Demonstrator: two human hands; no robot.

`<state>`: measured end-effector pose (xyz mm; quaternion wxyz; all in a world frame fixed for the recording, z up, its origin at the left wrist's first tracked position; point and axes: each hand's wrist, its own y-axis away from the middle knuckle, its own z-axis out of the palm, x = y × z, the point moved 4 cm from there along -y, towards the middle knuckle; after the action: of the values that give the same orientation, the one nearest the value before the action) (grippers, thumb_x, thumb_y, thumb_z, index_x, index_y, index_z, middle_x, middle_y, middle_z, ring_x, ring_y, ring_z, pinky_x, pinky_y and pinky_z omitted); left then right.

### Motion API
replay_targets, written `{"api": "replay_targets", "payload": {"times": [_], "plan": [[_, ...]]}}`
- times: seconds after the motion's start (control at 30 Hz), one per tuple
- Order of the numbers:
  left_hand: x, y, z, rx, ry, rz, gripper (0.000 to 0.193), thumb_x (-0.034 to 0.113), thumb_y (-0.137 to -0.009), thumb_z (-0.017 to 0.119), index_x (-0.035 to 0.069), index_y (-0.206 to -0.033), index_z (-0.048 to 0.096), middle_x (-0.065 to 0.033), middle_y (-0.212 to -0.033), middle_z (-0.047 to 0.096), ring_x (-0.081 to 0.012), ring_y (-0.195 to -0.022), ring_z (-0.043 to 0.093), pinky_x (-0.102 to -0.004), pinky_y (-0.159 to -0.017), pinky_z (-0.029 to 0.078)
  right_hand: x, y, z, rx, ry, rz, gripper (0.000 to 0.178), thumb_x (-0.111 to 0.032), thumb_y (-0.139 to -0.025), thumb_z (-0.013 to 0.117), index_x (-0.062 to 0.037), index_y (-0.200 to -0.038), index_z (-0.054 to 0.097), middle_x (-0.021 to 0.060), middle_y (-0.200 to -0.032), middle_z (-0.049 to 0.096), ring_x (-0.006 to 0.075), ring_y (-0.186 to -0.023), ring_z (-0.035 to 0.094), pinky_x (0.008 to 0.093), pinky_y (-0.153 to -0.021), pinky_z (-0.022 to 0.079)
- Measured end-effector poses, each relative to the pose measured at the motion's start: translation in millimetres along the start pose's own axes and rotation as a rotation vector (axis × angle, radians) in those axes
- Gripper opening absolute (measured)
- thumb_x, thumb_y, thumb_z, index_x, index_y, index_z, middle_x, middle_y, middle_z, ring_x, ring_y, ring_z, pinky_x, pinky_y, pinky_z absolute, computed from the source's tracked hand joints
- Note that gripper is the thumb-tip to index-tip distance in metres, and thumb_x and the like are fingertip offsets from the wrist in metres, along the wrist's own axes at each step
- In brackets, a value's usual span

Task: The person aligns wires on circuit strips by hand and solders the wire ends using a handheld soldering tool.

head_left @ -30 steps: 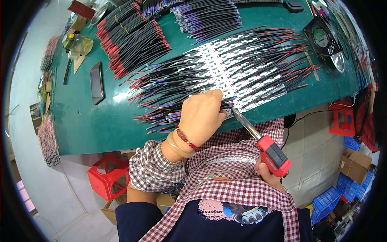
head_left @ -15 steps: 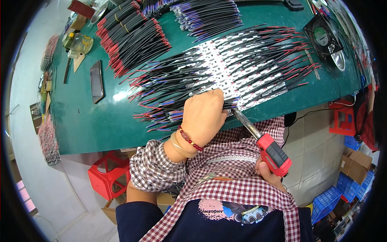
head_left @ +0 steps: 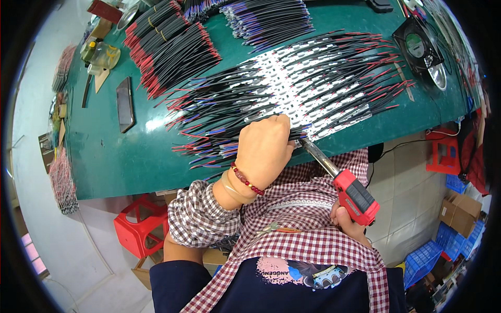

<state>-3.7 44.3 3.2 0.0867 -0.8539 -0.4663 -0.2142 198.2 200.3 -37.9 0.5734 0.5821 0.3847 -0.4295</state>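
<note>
My left hand [head_left: 265,146] is curled over the near edge of a panel of white circuit boards [head_left: 286,86], its fingers closed on a black wire [head_left: 298,133]; the fingertips are mostly hidden under the hand. In my right hand [head_left: 348,223] is a red and black soldering iron [head_left: 356,195]. Its metal barrel points up and left, and the tip reaches the panel edge just right of my left fingers. Rows of black wires with red and blue ends fan out from both sides of the panel.
Bundles of black wires with red ends [head_left: 177,57] and blue-violet ends [head_left: 269,23] lie farther back on the green table [head_left: 109,167]. A phone [head_left: 125,104] and a bottle [head_left: 107,56] are at left. A black fan [head_left: 417,46] stands at far right, near a red stool [head_left: 443,154].
The soldering iron's handle has shifted slightly right and its angle has changed a little, with the tip still by the panel edge. My left hand has barely moved.
</note>
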Motion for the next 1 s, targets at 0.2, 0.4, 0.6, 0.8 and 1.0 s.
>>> {"api": "replay_targets", "payload": {"times": [0.2,0.4,0.6,0.8,1.0], "plan": [[2,0,0,0.003,-0.009,0.005,0.024,0.013,-0.067,0.072,0.000,-0.074,0.053,-0.0168,-0.075,0.061,-0.0360,-0.071,0.061,-0.0436,-0.063,0.048,11,8,-3,0.156,-0.176,-0.061,0.041,-0.022,-0.091,0.058,0.0053,-0.118,0.046,0.0085,-0.066,0.055,0.0095,-0.050,0.046,0.0230,-0.046,0.039],[0,3,-3,-0.018,0.013,0.042,0.021,0.011,-0.072,0.069,0.000,-0.078,0.052,-0.0176,-0.077,0.060,-0.0379,-0.073,0.059,-0.0438,-0.064,0.047,5,9,-5,0.215,-0.207,-0.141,0.044,-0.022,-0.091,0.056,0.0052,-0.124,0.044,0.0089,-0.066,0.055,0.0103,-0.050,0.046,0.0228,-0.046,0.038],[-14,8,-9,0.025,0.195,0.072,0.015,0.007,-0.081,0.064,-0.001,-0.089,0.054,-0.0185,-0.077,0.056,-0.0383,-0.073,0.057,-0.0410,-0.064,0.045,-4,8,-10,0.231,-0.145,-0.169,0.045,-0.026,-0.091,0.056,0.0058,-0.121,0.045,0.0083,-0.062,0.053,0.0104,-0.047,0.044,0.0232,-0.044,0.035],[-11,14,-37,0.406,0.292,0.149,0.013,0.001,-0.081,0.064,-0.001,-0.092,0.058,-0.0134,-0.079,0.057,-0.0240,-0.068,0.056,-0.0293,-0.062,0.045,-10,12,-14,0.260,-0.157,-0.177,0.046,-0.028,-0.091,0.055,0.0055,-0.121,0.045,0.0079,-0.061,0.052,0.0109,-0.047,0.044,0.0243,-0.044,0.035],[-12,4,-12,-0.050,0.162,0.074,0.013,0.012,-0.076,0.064,0.006,-0.087,0.063,-0.0121,-0.056,0.055,-0.0295,-0.052,0.058,-0.0337,-0.051,0.045,-4,19,-17,0.260,-0.206,-0.136,0.046,-0.027,-0.090,0.058,0.0048,-0.121,0.045,0.0078,-0.063,0.052,0.0110,-0.048,0.044,0.0247,-0.046,0.037]]}}
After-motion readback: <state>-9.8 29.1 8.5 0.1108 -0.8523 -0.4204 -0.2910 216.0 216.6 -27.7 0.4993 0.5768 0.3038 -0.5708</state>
